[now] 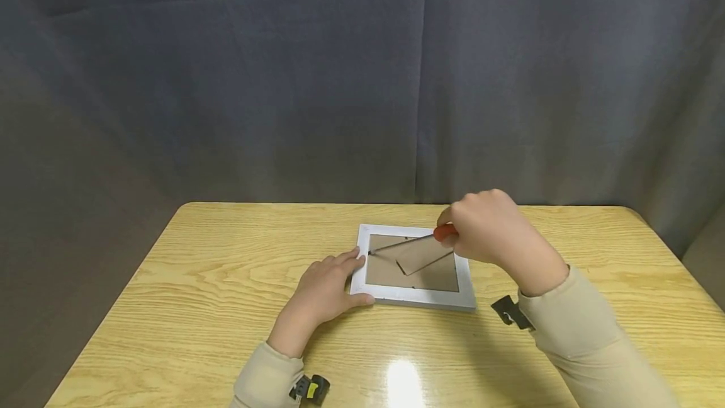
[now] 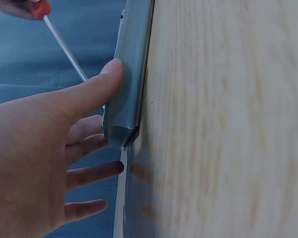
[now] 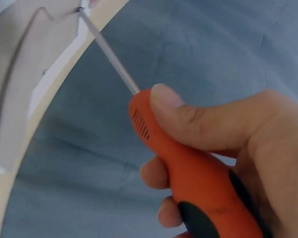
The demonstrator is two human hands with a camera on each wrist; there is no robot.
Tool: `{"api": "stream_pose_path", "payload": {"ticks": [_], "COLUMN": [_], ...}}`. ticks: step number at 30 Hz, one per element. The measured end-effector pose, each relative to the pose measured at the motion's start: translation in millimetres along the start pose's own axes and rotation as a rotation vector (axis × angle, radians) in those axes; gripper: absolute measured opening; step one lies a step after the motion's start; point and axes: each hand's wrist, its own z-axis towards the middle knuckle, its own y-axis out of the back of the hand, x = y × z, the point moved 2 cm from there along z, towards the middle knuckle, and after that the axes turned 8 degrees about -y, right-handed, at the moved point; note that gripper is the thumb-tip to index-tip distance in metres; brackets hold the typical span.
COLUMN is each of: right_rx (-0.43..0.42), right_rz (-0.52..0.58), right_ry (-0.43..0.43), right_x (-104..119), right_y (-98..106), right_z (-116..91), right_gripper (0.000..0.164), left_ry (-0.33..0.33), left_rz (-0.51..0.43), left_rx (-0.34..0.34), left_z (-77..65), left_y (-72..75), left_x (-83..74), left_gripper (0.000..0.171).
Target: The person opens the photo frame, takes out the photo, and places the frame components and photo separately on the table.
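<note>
A picture frame with a white border lies face down, its brown backing board up. On the board is a stand flap. My left hand holds the frame's near left corner, thumb against the front edge and fingers along the left side. My right hand grips the orange and black handle of a screwdriver. Its metal shaft slants down leftward over the board. The tip meets a small dark tab at the board's left edge.
The frame rests on a light wood table. A dark grey-blue curtain hangs behind the table's far edge. Dark straps with buckles show at both wrists, beside the beige sleeves.
</note>
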Motion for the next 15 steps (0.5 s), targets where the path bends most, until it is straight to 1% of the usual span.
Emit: {"api": "stream_pose_path", "payload": {"ticks": [4, 11, 15], "right_rx": [-0.035, -0.039, -0.061], "right_rz": [0.061, 0.118, 0.135], "right_ry": [-0.017, -0.097, -0.141], "right_x": [-8.9, -22.7, -31.0], "right_y": [-11.7, -30.9, -37.1], "right_z": [-15.3, -36.5, -47.0], "right_gripper": [0.021, 0.010, 0.018], "left_ry": [0.010, 0.024, 0.042], "left_rz": [0.003, 0.043, 0.081], "left_rx": [0.007, 0.012, 0.018], "left_z": [0.6, 1.4, 1.5], "left_y": [-0.5, -0.9, -0.6], "left_x": [-1.3, -4.7, -8.9], "left_gripper": [0.076, 0.077, 0.077]}}
